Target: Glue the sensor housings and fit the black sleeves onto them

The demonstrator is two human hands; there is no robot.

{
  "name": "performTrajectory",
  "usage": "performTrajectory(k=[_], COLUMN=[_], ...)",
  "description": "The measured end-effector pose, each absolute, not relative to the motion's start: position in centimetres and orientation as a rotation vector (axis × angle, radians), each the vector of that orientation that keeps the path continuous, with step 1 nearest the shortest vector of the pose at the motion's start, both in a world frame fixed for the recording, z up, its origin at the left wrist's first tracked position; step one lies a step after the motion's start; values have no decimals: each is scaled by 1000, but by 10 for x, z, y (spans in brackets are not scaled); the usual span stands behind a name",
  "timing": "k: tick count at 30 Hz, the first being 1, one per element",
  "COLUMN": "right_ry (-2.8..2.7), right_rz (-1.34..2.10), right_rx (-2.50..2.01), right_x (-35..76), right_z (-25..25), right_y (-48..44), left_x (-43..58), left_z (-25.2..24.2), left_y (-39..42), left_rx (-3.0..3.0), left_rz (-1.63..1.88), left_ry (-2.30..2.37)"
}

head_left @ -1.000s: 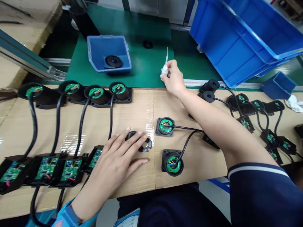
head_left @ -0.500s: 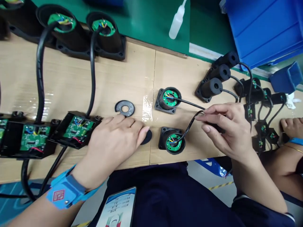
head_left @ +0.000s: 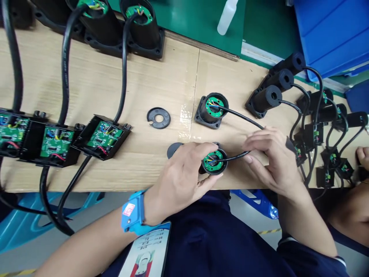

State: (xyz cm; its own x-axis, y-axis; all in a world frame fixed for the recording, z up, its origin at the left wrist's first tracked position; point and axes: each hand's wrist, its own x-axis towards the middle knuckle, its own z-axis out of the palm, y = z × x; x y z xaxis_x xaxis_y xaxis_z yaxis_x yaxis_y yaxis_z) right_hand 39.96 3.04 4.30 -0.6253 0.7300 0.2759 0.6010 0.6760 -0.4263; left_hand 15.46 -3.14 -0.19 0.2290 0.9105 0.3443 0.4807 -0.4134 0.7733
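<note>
My left hand [head_left: 184, 173] wraps its thumb and fingers round a black round housing [head_left: 224, 169] that has a green circuit board [head_left: 211, 166] and coloured wires inside its open end. A black cable [head_left: 235, 157] runs out of that board to the right. My right hand [head_left: 272, 159] pinches this cable between thumb and fingers. Just behind stands a second black housing [head_left: 211, 115], its own cable [head_left: 243, 117] passing toward my right hand. Partly under my left hand lies a flat black disc [head_left: 173, 149]. A notched black ring [head_left: 158, 118] rests further left.
Black boxes with boards [head_left: 103, 137] and taller cabled housings [head_left: 145, 38] line the left. More housings [head_left: 266, 99] and boxes crowd the right, near another person's hand [head_left: 363, 157]. A white bottle [head_left: 227, 17] and blue bin [head_left: 331, 34] are at the back.
My left hand has moved right, off the disc, and closed round the near housing. My right hand still pinches its cable. The whole view has shifted somewhat.
</note>
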Motion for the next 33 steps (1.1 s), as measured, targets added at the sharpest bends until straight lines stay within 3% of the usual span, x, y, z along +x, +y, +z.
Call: performTrajectory(k=[11,18,24,28,33], right_ry=[-2249,-2234,-2208,-2193,-2194], right_rz=[495,520,517,516,513], right_rx=[-999,-980,-925,-930,-888], right_x=[395,396,395,394,395], right_z=[19,15,11,11,10], right_y=[28,30,31,31,32], left_x=[153,87,100,112,119], left_z=[-3,15,10,12,49], left_y=[-37,-29,-30,-34,-40], left_rx=[2025,2201,2207,2229,2166], left_rz=[1105,738,496,603,833], left_ry=[1317,1522,1747,1724,1604])
